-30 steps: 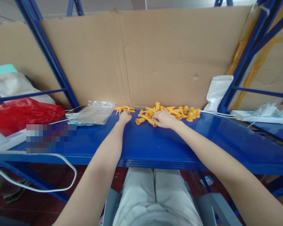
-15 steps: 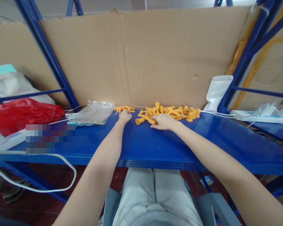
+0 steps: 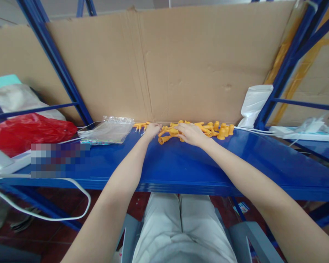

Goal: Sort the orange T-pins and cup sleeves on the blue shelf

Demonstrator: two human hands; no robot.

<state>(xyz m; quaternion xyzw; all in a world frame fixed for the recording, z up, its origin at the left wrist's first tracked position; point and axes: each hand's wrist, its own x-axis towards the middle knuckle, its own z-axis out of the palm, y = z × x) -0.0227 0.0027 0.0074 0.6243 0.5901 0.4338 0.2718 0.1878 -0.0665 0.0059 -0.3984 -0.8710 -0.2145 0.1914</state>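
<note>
Several yellow plastic pieces [image 3: 165, 139], some with flared, cup-like ends, lie heaped at the back of the blue table. My left hand [image 3: 152, 130] is at the left edge of this heap, its fingertips pointing right towards the pieces; its grip is too small to make out. On top of the heap lies my right hand [image 3: 191, 134], fingers stretched left over the pieces and slightly apart. Left of my left hand is a smaller group of yellow pieces with metal chains [image 3: 139, 126]. Short yellow cups [image 3: 223, 131] stand at the heap's right end.
A cardboard sheet [image 3: 194, 65] stands behind the blue table [image 3: 186, 164]. Clear plastic bags [image 3: 106, 130] lie left, beyond them a red plastic bag [image 3: 35, 128]. A white packet [image 3: 254, 104] leans near the right post. A white cable [image 3: 82, 193] loops over the front edge.
My left hand has moved right, from the chained pieces to the main heap. My right hand has shifted slightly up and back over the heap, and the front pieces have moved a little.
</note>
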